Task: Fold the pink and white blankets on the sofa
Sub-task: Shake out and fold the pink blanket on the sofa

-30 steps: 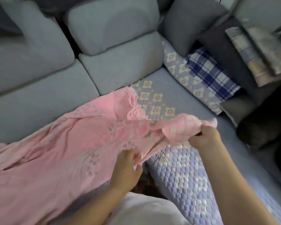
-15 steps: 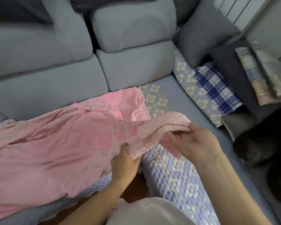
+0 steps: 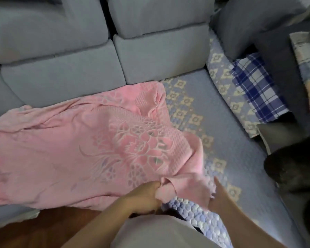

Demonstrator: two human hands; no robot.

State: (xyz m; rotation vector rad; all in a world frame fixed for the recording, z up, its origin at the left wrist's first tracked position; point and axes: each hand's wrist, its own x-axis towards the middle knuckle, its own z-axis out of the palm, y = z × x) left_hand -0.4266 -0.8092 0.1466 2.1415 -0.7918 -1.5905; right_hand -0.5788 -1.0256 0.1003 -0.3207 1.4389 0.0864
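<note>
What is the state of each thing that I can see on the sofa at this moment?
Pink blanket: spread on the seat, wrinkled, not yet folded.
Left hand: grips the blanket's near corner.
Right hand: holds the same bunched corner.
Checked cloth: folded, by the cushions.
Striped cloth: folded, at the right edge.
Grey cushion: leaning upright in the corner.

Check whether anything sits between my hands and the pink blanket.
Nothing visible does. The left hand already grips a bunched fold at the near corner of the pink blanket, and the right hand holds the same corner beside it, over the quilted sofa cover.
</note>
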